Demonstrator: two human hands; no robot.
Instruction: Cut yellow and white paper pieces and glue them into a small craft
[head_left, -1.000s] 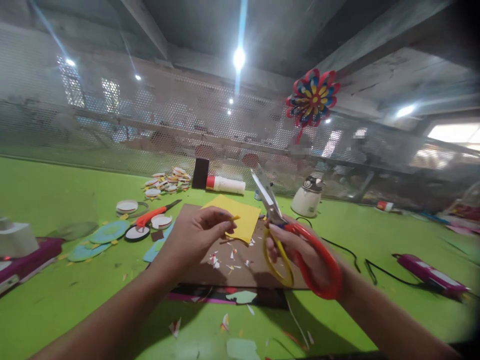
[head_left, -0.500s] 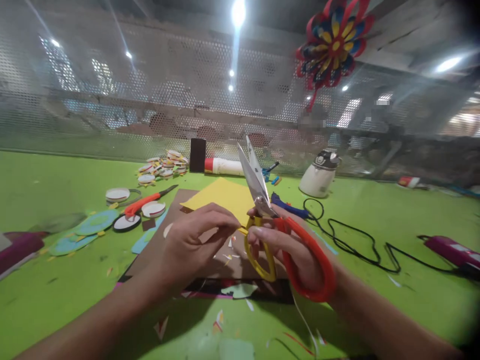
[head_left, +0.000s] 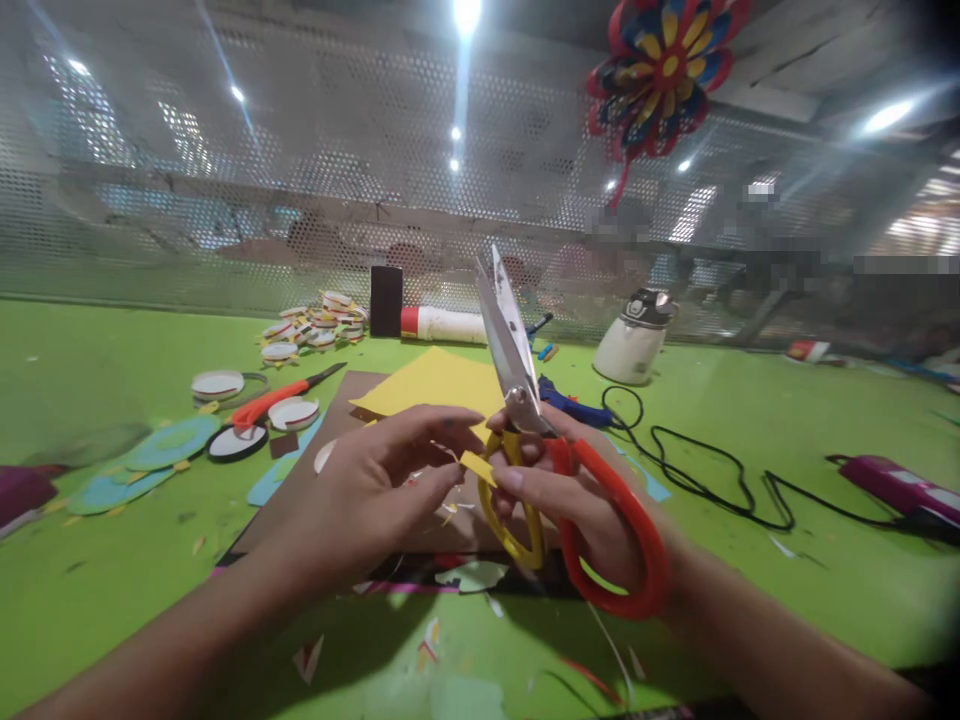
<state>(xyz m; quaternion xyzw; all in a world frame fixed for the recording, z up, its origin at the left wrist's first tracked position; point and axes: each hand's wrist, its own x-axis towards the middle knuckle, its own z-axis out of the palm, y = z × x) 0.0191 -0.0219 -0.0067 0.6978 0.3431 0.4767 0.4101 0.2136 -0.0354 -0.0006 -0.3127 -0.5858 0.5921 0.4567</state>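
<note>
My right hand (head_left: 570,490) grips a pair of scissors (head_left: 525,420) with one yellow and one red handle loop, blades slightly apart and pointing up and away. My left hand (head_left: 382,480) sits just to the left of it, fingers pinched on a small yellow paper scrap (head_left: 478,466) that also touches my right thumb. Both hands hover over a brown board (head_left: 352,470) strewn with paper snippets. A yellow sheet (head_left: 435,385) lies on the board's far end.
On the green table (head_left: 112,570) lie paper discs (head_left: 217,385), blue rings (head_left: 169,442), an orange-handled cutter (head_left: 274,398), a stack of small discs (head_left: 315,325), a glue bottle (head_left: 442,324), a white pot (head_left: 634,340), a black cable (head_left: 712,470) and a magenta tool (head_left: 900,485). A paper pinwheel (head_left: 660,70) hangs on the mesh wall.
The hands have come together: the left hand with the yellow scrap moved right against the scissor hand. The view tilted down a little, and the scissor blades stand more upright.
</note>
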